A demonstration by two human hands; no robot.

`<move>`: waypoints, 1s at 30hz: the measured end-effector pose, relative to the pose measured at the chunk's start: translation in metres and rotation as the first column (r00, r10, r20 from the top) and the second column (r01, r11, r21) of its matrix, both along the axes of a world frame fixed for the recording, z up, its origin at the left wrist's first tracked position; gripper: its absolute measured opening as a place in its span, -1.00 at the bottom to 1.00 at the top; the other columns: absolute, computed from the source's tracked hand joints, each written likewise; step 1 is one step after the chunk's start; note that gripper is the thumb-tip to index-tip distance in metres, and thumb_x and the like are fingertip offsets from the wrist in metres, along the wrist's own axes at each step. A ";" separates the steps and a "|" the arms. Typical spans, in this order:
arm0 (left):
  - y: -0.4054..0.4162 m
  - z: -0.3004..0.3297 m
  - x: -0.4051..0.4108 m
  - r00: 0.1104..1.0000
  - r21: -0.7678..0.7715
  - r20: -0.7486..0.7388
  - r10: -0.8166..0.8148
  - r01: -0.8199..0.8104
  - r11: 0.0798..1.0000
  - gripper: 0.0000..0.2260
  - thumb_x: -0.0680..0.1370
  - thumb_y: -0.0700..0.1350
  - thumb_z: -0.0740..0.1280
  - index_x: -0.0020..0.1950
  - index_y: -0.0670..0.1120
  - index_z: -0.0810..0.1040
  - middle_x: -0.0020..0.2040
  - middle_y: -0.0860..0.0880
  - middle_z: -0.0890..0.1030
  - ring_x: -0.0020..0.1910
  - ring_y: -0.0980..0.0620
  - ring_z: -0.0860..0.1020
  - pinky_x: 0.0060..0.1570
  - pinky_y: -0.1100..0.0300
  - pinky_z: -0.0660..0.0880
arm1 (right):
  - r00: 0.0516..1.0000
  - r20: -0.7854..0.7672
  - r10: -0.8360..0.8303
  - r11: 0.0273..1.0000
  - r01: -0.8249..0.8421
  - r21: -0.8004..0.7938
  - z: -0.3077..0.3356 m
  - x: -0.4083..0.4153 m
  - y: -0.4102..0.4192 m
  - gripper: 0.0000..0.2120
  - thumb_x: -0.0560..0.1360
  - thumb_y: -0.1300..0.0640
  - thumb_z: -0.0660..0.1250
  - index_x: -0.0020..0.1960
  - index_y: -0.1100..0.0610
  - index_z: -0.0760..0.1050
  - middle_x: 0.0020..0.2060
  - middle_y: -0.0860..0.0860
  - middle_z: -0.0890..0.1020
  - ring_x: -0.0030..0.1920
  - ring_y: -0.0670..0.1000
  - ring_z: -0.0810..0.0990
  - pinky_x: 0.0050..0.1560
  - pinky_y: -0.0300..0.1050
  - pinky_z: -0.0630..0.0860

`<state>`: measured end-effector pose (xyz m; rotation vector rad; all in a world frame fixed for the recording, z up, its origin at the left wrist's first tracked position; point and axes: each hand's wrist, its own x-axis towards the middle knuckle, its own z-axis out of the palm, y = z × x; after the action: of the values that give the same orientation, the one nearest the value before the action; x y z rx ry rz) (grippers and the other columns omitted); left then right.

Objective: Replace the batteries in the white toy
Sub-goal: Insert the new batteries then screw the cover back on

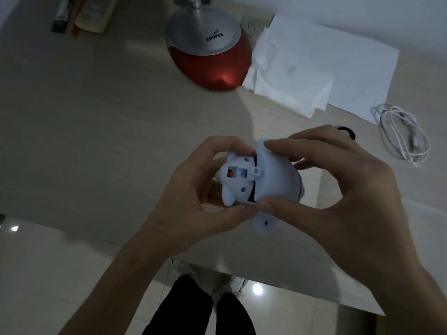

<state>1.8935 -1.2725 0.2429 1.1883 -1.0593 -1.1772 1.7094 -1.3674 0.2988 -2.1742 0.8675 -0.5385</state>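
both hands hold the white toy above the near edge of the table. left hand: fingers and thumb curled around the toy's smaller section, which shows a recess with an orange part. right hand: thumb and fingers pinching the rounded section. a dark gap separates the two sections. farther back: white cable at right, white papers, red and silver lamp base.

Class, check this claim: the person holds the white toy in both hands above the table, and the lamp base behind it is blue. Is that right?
One detail is wrong. The head view shows both hands, left hand and right hand, holding the white toy above the table, but the lamp base is red, not blue.
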 end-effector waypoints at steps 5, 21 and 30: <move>0.003 0.003 0.003 1.000 -0.006 0.010 -0.006 0.006 1.000 -0.49 0.43 -0.20 0.54 0.30 0.03 0.42 0.11 0.10 0.67 -0.02 0.02 0.73 -0.07 0.15 0.67 | 0.986 -0.150 0.073 0.977 -0.101 -0.189 0.008 -0.002 -0.005 -0.46 0.41 -0.25 0.47 0.25 0.08 0.68 0.03 -0.02 0.66 0.00 -0.02 0.59 0.01 -0.05 0.54; 0.010 0.003 0.007 1.000 -0.004 0.000 0.001 -0.001 1.000 -0.50 0.43 -0.23 0.52 0.29 0.02 0.44 0.12 0.11 0.66 -0.02 0.03 0.73 -0.07 0.17 0.66 | 0.988 -0.115 0.100 0.986 -0.114 -0.120 0.011 -0.003 -0.006 -0.49 0.34 -0.10 0.60 0.21 0.11 0.67 0.00 -0.04 0.65 0.00 -0.09 0.66 0.00 -0.10 0.63; 0.009 0.004 0.001 0.999 -0.028 -0.014 0.034 -0.034 0.999 -0.52 0.42 -0.24 0.52 0.27 -0.01 0.44 0.13 0.16 0.65 -0.02 0.10 0.72 -0.10 0.27 0.64 | 0.989 -0.129 0.068 0.985 -0.087 -0.149 0.009 -0.002 -0.003 -0.51 0.31 -0.07 0.61 0.17 0.10 0.68 -0.06 -0.01 0.63 -0.10 -0.03 0.61 -0.10 -0.04 0.57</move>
<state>1.8943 -1.2636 0.2469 1.1701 -1.0385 -1.1392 1.7075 -1.3700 0.3078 -2.3932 0.8258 -0.4486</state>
